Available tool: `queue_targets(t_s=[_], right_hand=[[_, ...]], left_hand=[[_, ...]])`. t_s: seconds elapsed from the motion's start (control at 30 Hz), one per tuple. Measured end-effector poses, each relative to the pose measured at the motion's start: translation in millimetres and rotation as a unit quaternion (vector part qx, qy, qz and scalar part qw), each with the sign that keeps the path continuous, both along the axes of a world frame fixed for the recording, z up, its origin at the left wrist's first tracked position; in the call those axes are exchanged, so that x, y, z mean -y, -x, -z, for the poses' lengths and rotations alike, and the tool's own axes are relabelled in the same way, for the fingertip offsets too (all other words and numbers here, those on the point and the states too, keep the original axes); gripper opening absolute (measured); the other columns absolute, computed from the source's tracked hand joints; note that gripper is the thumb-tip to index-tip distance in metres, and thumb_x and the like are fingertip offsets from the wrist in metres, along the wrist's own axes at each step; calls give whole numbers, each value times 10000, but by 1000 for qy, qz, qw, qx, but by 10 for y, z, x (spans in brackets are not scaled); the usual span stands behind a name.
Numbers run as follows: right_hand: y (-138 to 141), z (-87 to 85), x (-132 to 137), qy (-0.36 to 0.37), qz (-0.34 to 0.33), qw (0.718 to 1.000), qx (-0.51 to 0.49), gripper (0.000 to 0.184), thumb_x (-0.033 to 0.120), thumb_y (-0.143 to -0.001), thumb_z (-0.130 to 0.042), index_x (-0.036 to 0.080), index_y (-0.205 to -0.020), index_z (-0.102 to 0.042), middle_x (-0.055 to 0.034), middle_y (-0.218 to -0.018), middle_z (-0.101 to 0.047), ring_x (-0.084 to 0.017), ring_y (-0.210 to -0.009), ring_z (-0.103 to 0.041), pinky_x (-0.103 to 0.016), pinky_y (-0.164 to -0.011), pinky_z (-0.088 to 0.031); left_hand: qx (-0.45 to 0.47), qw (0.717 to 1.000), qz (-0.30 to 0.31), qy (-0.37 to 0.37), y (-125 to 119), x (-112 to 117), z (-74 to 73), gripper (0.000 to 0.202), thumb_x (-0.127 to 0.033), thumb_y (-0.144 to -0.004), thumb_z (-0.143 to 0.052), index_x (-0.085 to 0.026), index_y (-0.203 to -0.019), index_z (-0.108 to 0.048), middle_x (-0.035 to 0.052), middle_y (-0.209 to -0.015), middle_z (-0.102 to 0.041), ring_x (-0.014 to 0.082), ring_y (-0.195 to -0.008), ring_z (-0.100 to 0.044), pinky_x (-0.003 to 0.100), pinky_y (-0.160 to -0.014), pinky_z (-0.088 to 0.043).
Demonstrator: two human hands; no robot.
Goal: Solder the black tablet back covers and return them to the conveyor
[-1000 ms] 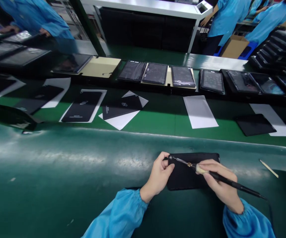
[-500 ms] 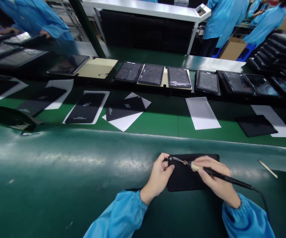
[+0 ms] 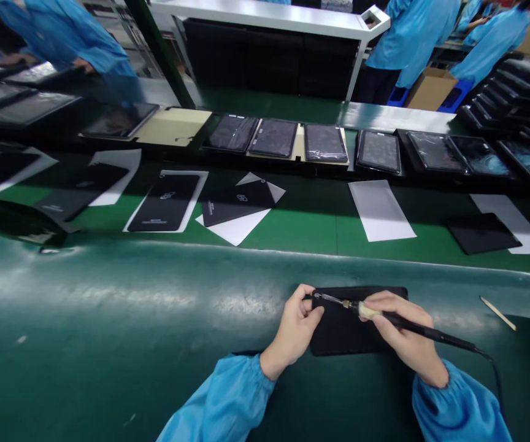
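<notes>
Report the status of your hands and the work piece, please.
Left hand gripping black panel; right hand holding corded tool, tip at panel corner; pale stick off right.

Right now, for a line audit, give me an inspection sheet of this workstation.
surface: glossy green mat
job's things: black tablet back panel lying on the mat; corded pen-style tool, its metal tip at the panel's upper left corner
clutter: thin pale stick on the mat, right of the panel
hands: left hand grips the panel's edge; right hand holds the tool
cables: the tool's black cable runs off to the lower right
surroundings: tablets in a row beyond, black panels on white sheets, co-workers in blue coats
</notes>
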State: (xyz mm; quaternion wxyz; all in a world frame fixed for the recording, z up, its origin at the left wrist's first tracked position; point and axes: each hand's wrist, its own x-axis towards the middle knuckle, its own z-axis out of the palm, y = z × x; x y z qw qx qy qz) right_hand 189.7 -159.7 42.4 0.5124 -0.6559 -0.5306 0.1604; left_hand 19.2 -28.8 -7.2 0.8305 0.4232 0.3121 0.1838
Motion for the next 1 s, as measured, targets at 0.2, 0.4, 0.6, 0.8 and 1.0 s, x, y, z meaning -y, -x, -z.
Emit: queue_targets(t_s=[0.2, 0.4, 0.6, 0.8, 1.0], right_hand=[[45, 13, 8, 2, -1, 1000, -12, 80, 206, -912, -659, 214, -927, -736, -61, -871, -738, -208, -808, -709, -321, -703, -574], [45, 40, -29, 2, -8, 1000, -20, 90, 199, -922, -650, 215, -943, -736, -60, -883, -736, -202, -829, -708, -324, -730, -575], [68, 94, 4, -6, 4, 1000, -24, 113, 182, -910, -659, 221, -973, -744, -53, -883, -747, -203, -823, -721, -320, -722, -585], [185, 258, 216, -35, 107, 994, -17, 147, 148, -881, -684, 217, -1002, -731, -36, -814, -766, -222, -816, -742, -323, -707, -605], [335, 311, 220, -45, 143, 989, 6, 122, 133, -893, -659, 217, -959, -719, -16, -815, -762, -188, -789, -736, -300, -729, -592]], left_hand=[[2, 1000, -1, 5, -4, 1, 14, 351, -325, -785, -771, -218, -956, -483, -32, -665, -675, 122, -547, -621, 196, -528, -426], [-4, 1000, 0, -1, -15, 11, -2, 334, -303, -800, -746, -214, -973, -475, -26, -678, -691, 111, -534, -605, 196, -530, -427], [-8, 1000, -2, 3, -24, 10, 9, 347, -311, -794, -755, -213, -973, -475, -19, -691, -703, 112, -540, -612, 192, -529, -432], [-7, 1000, -9, 9, -26, 32, 7, 356, -320, -793, -756, -219, -975, -467, -27, -701, -704, 123, -560, -643, 202, -549, -467], [-2, 1000, -14, 9, -35, 23, -14, 363, -324, -792, -758, -216, -980, -468, -22, -721, -717, 127, -581, -662, 213, -568, -497]])
